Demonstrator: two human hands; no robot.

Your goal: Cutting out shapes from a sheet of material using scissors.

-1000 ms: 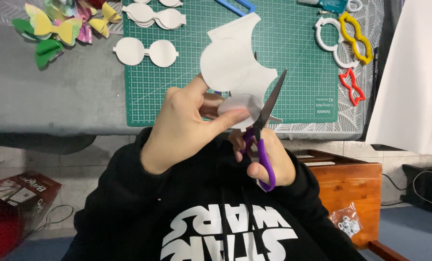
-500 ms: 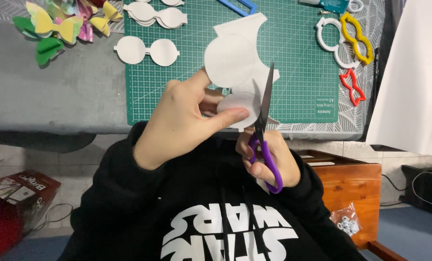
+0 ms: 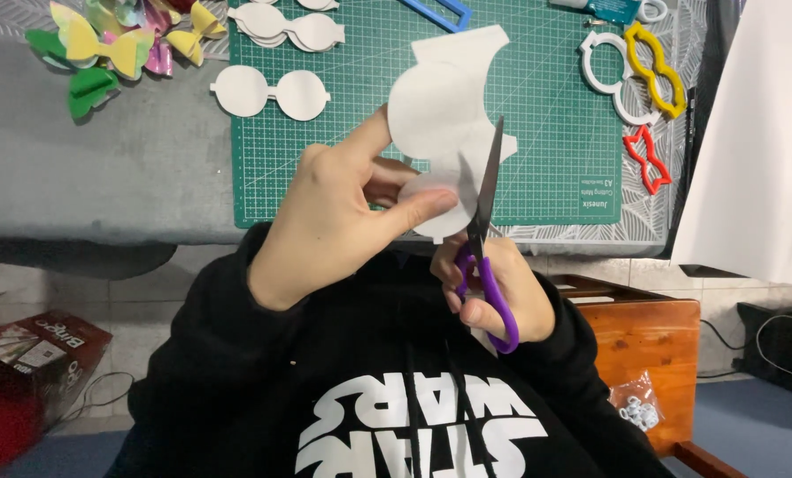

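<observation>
Head view: over the near edge of the mat (image 3: 325, 177), left hand (image 3: 334, 221) fingers pinch the white sheet (image 3: 440, 115) while right hand (image 3: 502, 296) grips the scissors (image 3: 484, 221); best to turn the sheet into the blades, taking short snips along the curve.

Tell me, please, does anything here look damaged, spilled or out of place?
Nothing stands out. The left hand holds a white sheet while the right hand cuts it with purple-handled scissors. White cutouts lie flat on the green cutting mat, and the templates sit neatly at its right edge.
</observation>
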